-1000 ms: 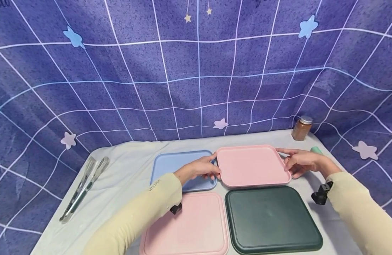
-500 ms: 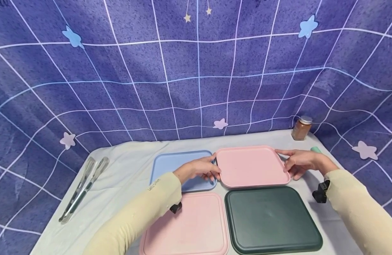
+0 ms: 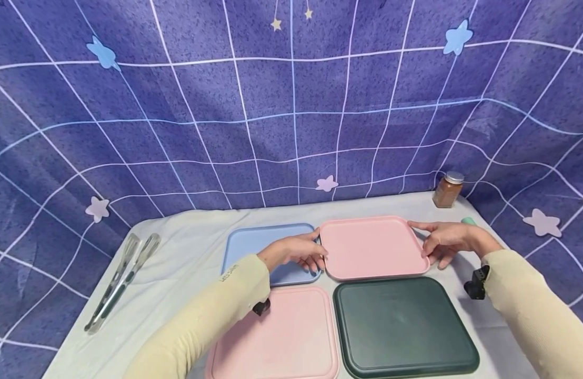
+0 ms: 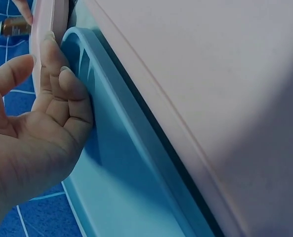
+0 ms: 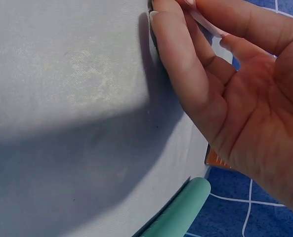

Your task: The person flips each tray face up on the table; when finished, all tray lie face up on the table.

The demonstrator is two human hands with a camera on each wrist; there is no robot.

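Observation:
A pink tray (image 3: 372,247) lies at the back right, between both hands. My left hand (image 3: 298,251) touches its left edge with thumb and fingertips, over the corner of a blue tray (image 3: 253,242). The left wrist view shows that palm facing the pink tray, its fingers loosely bent and spread. At the opposite edge, my right hand (image 3: 454,239) touches the rim, thumb stretched along the far part and some lower fingers standing off. In front lie another pink tray (image 3: 284,331) and a dark green tray (image 3: 405,326). Contact under the rim is hidden.
Metal tongs (image 3: 123,284) lie along the table's left side. A brown-filled jar (image 3: 448,190) with a silver lid stands at the back right corner. A green cylindrical end (image 5: 183,207) shows below my right hand. A blue curtain (image 3: 272,105) hangs behind the white-covered table.
The back pink tray has shifted slightly left, with both hands staying at its edges. The lower fingers of each hand have spread a little. The other trays keep their places.

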